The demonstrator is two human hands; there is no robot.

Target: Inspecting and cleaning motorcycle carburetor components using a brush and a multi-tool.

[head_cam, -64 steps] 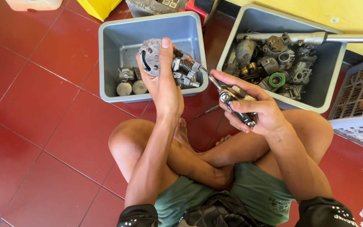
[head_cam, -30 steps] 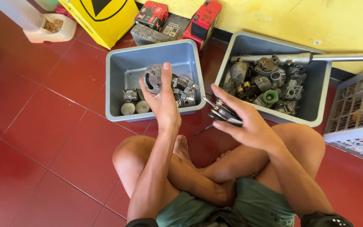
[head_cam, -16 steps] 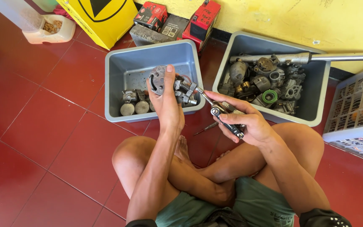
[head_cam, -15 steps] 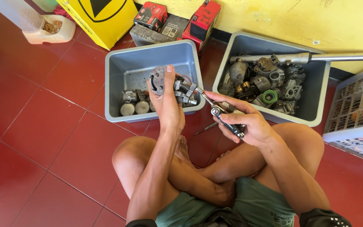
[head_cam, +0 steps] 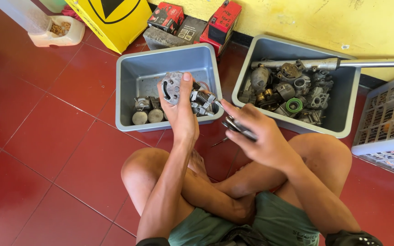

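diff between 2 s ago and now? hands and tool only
The right hand brought its dark metal pliers up and leftward, so the tip now meets the grey metal carburettor-like part; 2 s ago the pliers were held apart from it. The left hand kept its grip on that part above the left grey plastic bin. Nothing was released.

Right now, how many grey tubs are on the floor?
2. One grey tub lies beyond the left hand; the other grey tub, full of metal parts, lies beyond the right hand.
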